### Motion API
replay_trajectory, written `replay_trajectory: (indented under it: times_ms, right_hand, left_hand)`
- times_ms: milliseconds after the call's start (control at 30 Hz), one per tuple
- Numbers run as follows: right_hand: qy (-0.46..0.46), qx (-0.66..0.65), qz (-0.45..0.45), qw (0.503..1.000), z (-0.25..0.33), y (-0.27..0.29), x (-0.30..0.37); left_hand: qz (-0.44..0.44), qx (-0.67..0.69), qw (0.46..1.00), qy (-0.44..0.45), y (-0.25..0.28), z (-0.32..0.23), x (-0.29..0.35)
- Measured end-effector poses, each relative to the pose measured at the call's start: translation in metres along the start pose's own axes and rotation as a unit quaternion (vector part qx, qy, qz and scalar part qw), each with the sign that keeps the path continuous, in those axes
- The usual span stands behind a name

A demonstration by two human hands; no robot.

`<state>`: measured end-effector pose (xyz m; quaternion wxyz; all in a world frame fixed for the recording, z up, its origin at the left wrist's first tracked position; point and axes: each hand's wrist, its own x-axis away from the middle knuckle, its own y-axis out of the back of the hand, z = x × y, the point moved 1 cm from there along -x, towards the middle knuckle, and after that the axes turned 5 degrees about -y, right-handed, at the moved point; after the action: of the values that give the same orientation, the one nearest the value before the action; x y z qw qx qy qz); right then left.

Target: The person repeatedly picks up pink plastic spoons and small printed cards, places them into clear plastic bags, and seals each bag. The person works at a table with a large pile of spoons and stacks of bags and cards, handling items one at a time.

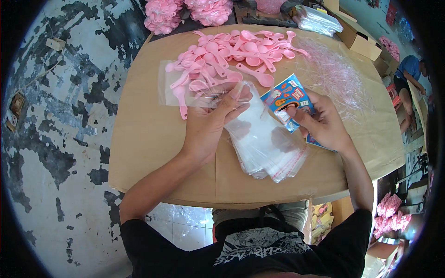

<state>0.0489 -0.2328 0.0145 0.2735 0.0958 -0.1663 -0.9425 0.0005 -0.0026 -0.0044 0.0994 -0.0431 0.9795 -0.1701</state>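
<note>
My left hand (208, 123) pinches a clear plastic bag (170, 90), which spreads out to the left over some pink spoons. My right hand (328, 124) grips a blue printed card (291, 92) between thumb and fingers. Part of another blue card (316, 142) shows below that hand, on the table. Between both hands lies a fanned stack of clear plastic bags (259, 143) with a reddish strip near their lower edge. Beyond my hands is a heap of pink plastic spoons (227, 51); one spoon (256, 75) lies at its near edge.
The table (153, 162) is covered in brown paper. Thin clear plastic strips (336, 69) are heaped at the right. Bagged pink spoons (162, 17), a pile of clear packets (317, 21) and a cardboard box (359, 39) stand along the back. Another person (408, 83) sits at far right.
</note>
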Motion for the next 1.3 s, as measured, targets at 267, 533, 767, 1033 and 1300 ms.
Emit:
replay_trajectory:
  times_ms: [267, 533, 767, 1033, 1300]
  right_hand:
    - [0.006, 0.028, 0.028, 0.999, -0.004, -0.015, 0.001]
    - [-0.057, -0.037, 0.025, 0.997, 0.011, -0.021, 0.004]
    - [0.006, -0.101, -0.011, 0.995, 0.006, -0.031, -0.003]
    - [-0.034, -0.017, -0.027, 0.999, 0.036, -0.03, -0.03]
    - [0.079, -0.009, 0.05, 0.996, 0.049, -0.052, -0.067]
  left_hand:
    - [0.051, -0.07, 0.996, 0.014, -0.004, 0.004, 0.007]
    - [0.152, -0.039, 0.987, -0.031, -0.006, 0.011, 0.009]
    - [0.119, 0.063, 0.988, -0.082, -0.004, 0.0, 0.008]
    - [0.057, 0.107, 0.986, -0.115, 0.013, -0.004, -0.007]
    - [0.095, -0.098, 0.964, -0.228, 0.016, -0.027, 0.002]
